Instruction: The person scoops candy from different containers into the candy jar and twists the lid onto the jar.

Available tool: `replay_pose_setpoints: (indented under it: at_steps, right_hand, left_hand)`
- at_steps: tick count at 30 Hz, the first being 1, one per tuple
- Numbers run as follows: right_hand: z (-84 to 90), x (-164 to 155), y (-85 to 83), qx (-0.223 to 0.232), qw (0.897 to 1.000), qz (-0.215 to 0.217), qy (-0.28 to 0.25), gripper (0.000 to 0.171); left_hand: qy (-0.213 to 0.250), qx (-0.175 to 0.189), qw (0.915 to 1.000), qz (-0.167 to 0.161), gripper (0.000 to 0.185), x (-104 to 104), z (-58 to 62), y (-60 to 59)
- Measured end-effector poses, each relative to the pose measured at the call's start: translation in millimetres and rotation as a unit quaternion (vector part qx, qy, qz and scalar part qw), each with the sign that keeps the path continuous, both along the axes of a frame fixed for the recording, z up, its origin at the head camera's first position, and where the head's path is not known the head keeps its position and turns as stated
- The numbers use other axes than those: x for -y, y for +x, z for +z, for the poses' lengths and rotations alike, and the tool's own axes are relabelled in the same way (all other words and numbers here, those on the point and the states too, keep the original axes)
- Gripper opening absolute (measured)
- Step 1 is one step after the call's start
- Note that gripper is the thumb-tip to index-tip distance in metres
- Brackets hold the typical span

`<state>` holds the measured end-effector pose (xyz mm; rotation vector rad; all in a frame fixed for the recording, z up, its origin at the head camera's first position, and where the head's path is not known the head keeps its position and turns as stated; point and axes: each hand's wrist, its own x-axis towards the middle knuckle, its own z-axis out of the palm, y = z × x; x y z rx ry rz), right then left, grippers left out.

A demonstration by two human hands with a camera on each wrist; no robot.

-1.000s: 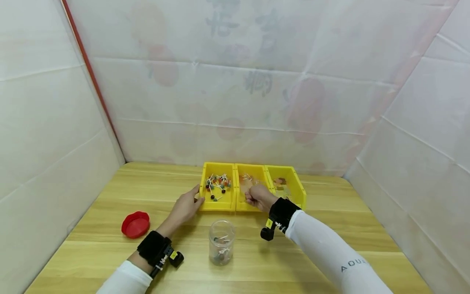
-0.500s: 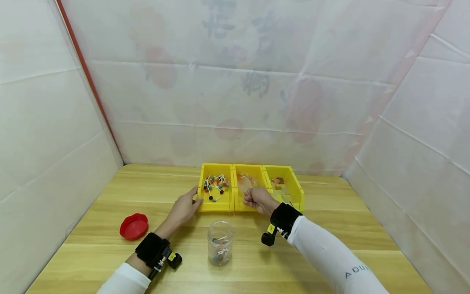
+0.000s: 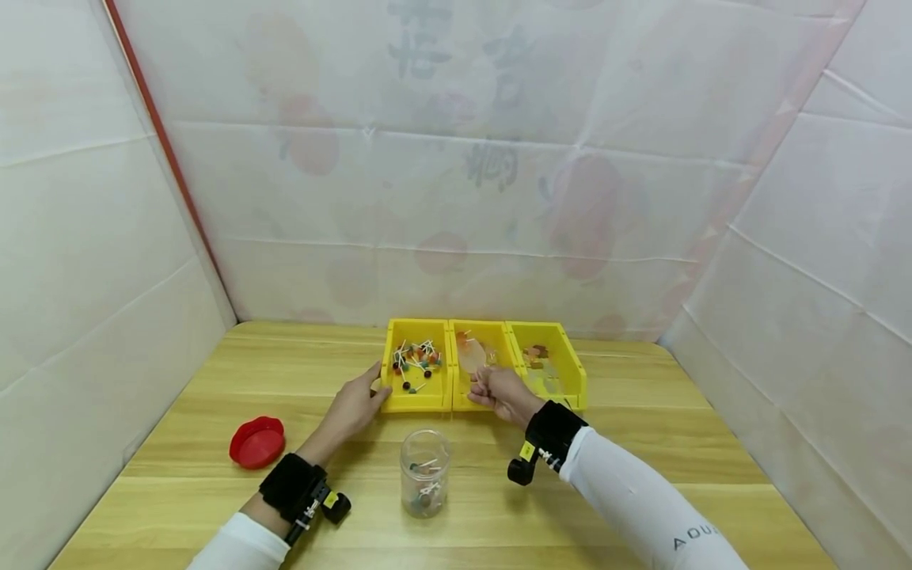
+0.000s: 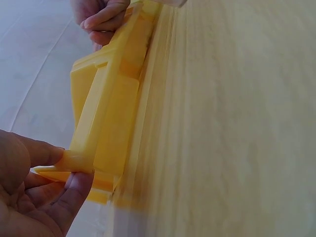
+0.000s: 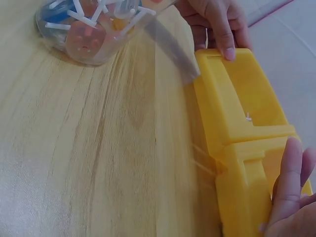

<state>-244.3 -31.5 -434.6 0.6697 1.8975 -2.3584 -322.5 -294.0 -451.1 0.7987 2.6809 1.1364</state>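
Note:
My left hand (image 3: 356,404) grips the front left corner of the left yellow bin (image 3: 419,402), thumb and fingers on its wall in the left wrist view. Small ball-headed pieces on white sticks (image 3: 416,360) lie in that bin. Over the middle yellow bin (image 3: 492,326), my right hand (image 3: 507,392) has its fingers curled in a pinch. A pale translucent oval piece (image 3: 471,356) shows right at its fingertips; its exact kind is unclear. Orange pieces with white sticks (image 3: 465,338) lie behind it. The hand hides the bin's front part.
A clear jar (image 3: 425,475) with several stick pieces inside stands in front of the bins. A red lid (image 3: 257,443) lies at the left on the wooden table (image 3: 342,546). The right yellow bin (image 3: 573,372) holds brownish and clear flat pieces (image 3: 541,364).
My right hand has drawn slightly toward the front of the middle bin, and more of the translucent oval shows. The left hand keeps its grip. The whole head view has shifted slightly.

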Motion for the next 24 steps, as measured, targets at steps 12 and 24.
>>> replay_pose_setpoints:
  at_steps: [12,24]
  right_hand:
    - [-6.0,-1.5,1.6,-0.021,1.000,-0.005,-0.023,0.038]
    - [-8.4,-7.8,13.2,-0.044,0.999,0.004,-0.004,0.038]
  left_hand:
    - [-0.002,-0.003,1.0000,0.001,0.063,-0.3,0.6,-2.4]
    - [-0.004,0.000,1.0000,0.000,0.062,-0.2,1.3,0.2]
